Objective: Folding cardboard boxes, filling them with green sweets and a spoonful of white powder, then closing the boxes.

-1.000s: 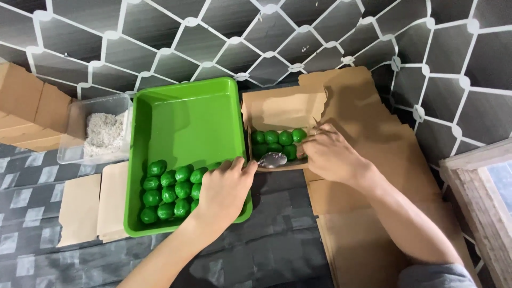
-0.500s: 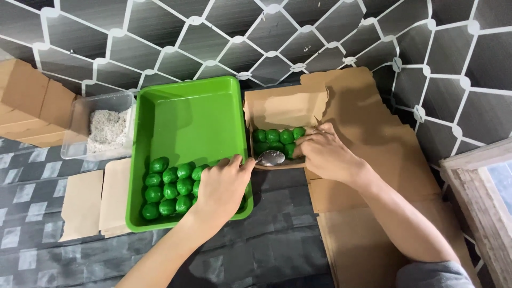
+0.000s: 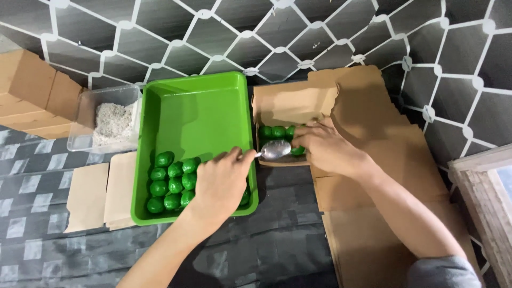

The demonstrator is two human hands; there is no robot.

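Left hand [image 3: 221,184] grips the handle of a metal spoon [image 3: 274,150] above the green tray [image 3: 197,101]; the spoon bowl points right, over the small cardboard box [image 3: 290,104]. Right hand [image 3: 325,146] rests curled on the green balls [image 3: 278,132] inside that box, just beside the spoon bowl. More glossy green balls [image 3: 170,186] sit in rows in the tray's near-left corner. Clear container of white granules [image 3: 109,120] stands left of the tray.

Two hands at a green tray and a small cardboard box of green balls.

The left hand [image 3: 220,181] holds a metal spoon [image 3: 273,150] over the green tray [image 3: 194,114], above rows of green balls [image 3: 170,181]. The right hand [image 3: 326,146] reaches into the cardboard box [image 3: 290,104]. A clear tub [image 3: 106,118] of pale grit stands left.
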